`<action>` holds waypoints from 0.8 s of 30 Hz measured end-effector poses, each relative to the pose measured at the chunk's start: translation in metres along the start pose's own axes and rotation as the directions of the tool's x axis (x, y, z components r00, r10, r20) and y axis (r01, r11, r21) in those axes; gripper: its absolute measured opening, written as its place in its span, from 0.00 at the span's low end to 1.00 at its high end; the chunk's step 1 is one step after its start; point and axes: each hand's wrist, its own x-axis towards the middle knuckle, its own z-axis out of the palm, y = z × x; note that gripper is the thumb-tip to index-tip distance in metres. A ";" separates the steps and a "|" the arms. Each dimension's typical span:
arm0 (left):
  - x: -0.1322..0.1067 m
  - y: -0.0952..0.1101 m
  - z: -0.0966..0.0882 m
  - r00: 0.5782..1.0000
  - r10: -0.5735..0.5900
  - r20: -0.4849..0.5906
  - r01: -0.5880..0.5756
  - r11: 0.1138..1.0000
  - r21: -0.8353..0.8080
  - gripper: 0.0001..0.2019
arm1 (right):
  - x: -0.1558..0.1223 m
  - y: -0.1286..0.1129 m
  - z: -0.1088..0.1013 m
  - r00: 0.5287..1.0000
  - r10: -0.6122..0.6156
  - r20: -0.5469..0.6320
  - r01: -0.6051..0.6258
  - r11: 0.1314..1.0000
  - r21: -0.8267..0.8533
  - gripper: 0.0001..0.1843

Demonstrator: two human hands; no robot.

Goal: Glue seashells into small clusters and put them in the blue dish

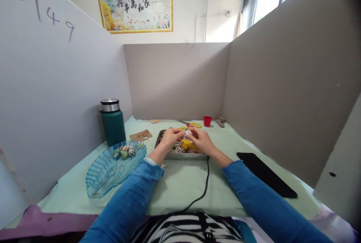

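Note:
Above the metal tray (pixel 184 156), my left hand (pixel 171 138) and my right hand (pixel 202 140) meet with fingertips pinched on a small white round object (pixel 187 133). Its exact kind is too small to tell. In the tray, under my hands, lie several shell-like pieces (pixel 178 148) and a yellow item (pixel 188 145), partly covered by my right hand. To the left stands a blue clear shell-shaped dish (pixel 105 177), with several speckled shell-like pieces (pixel 124 153) near its far side.
A green bottle (pixel 113 128) stands behind the dish, with a brown card (pixel 141 135) beside it. Yellow-handled scissors (pixel 194 125), a red cup (pixel 207 121) and a grey-brown piece (pixel 220 122) lie at the back. A black mat (pixel 266 174) is right; a black cable (pixel 205 188) runs frontward. Partitions enclose the table.

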 end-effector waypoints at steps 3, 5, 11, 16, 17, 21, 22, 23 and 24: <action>0.001 -0.002 0.001 1.000 0.029 0.012 -0.029 0.999 0.017 0.10 | 0.000 0.001 0.000 1.000 0.018 0.011 -0.019 0.999 0.039 0.12; 0.001 -0.002 0.002 0.998 0.049 0.026 -0.049 0.999 0.023 0.12 | 0.001 0.001 0.000 0.999 0.051 0.018 -0.052 0.993 0.102 0.13; 0.000 0.000 0.003 0.999 0.023 0.022 -0.023 1.000 -0.019 0.12 | 0.002 -0.004 -0.003 0.991 0.120 0.063 -0.132 0.961 0.244 0.15; -0.001 0.001 0.001 0.999 0.003 0.042 0.000 0.998 -0.063 0.14 | 0.001 -0.006 -0.003 0.987 0.130 0.090 -0.151 0.947 0.282 0.16; 0.000 0.000 0.001 0.999 -0.001 0.045 0.004 0.998 -0.066 0.14 | 0.001 -0.006 -0.003 0.987 0.130 0.093 -0.151 0.946 0.288 0.16; 0.000 0.000 0.001 0.999 -0.016 0.032 0.018 0.997 -0.080 0.14 | 0.002 -0.005 -0.003 0.986 0.133 0.098 -0.156 0.942 0.296 0.17; 0.000 0.000 0.001 0.999 -0.016 0.027 0.019 0.996 -0.088 0.14 | 0.002 -0.005 -0.003 0.986 0.136 0.094 -0.158 0.942 0.295 0.17; -0.001 0.000 0.002 1.000 -0.016 0.026 0.019 0.995 -0.099 0.14 | 0.002 -0.004 -0.003 0.986 0.141 0.088 -0.161 0.942 0.294 0.17; -0.001 0.000 0.002 0.999 -0.017 0.027 0.020 0.993 -0.112 0.14 | 0.003 -0.004 -0.004 0.986 0.147 0.080 -0.164 0.942 0.293 0.18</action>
